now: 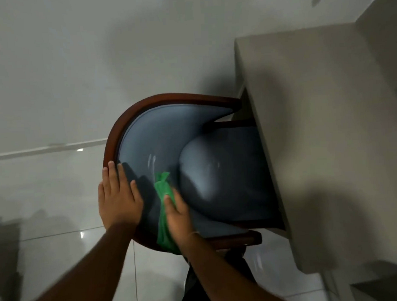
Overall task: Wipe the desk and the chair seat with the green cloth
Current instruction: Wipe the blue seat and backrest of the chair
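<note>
Green cloth [164, 188] pressed against the blue padded backrest [147, 136] beside the chair seat [223, 172] by the right hand [178, 215], fingers laid flat over it, left hand [118, 198] rested flat, fingers straight, on the wooden chair rim [116, 130], chair tucked partly under the beige desk [316, 123], glossy tiled floor [44, 88] seen around.

No text, label, number or sign can be read. Nothing legible is seen on the chair [147, 129], table [316, 123] or green cloth [164, 187].

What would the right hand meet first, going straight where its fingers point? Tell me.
The bunched end of the green cloth just ahead of the right hand, then probably the chair's blue padded backrest; blur hides depth.
</note>
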